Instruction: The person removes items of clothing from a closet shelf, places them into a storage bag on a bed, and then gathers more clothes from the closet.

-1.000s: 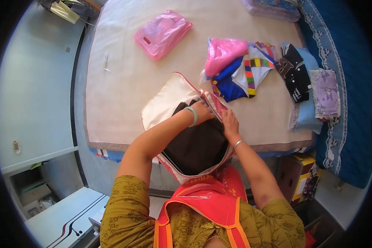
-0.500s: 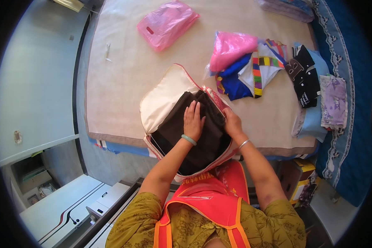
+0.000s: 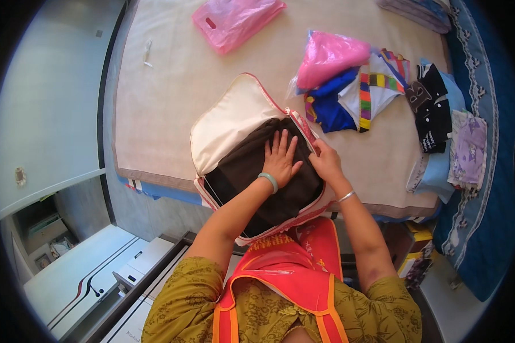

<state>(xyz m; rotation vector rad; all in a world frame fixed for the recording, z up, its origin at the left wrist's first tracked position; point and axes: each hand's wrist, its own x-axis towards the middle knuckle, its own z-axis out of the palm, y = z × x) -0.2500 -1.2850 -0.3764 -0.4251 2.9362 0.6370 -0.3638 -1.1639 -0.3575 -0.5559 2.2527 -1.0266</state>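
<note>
A red and white zippered storage bag (image 3: 226,136) rests at the bed's near edge, its cream-lined lid folded back toward the far left. Dark brown folded cloth (image 3: 252,197) fills it. My left hand (image 3: 281,159) lies flat on the cloth with its fingers spread, a pale green bangle at the wrist. At the bag's right side my right hand (image 3: 326,163) is closed on the rim, near the zipper; its fingertips are partly hidden.
The bed (image 3: 160,114) carries a pink plastic bag (image 3: 234,24), a clear-wrapped pink bundle (image 3: 333,57), a blue and white garment with multicoloured trim (image 3: 349,100), a folded black garment (image 3: 431,111) and a purple-patterned cloth (image 3: 469,146). A white cabinet (image 3: 97,274) stands at the lower left.
My left hand has slid a little right over the cloth and its fingers have spread wider. My right hand stays at the bag's rim. The whole view has shifted slightly.
</note>
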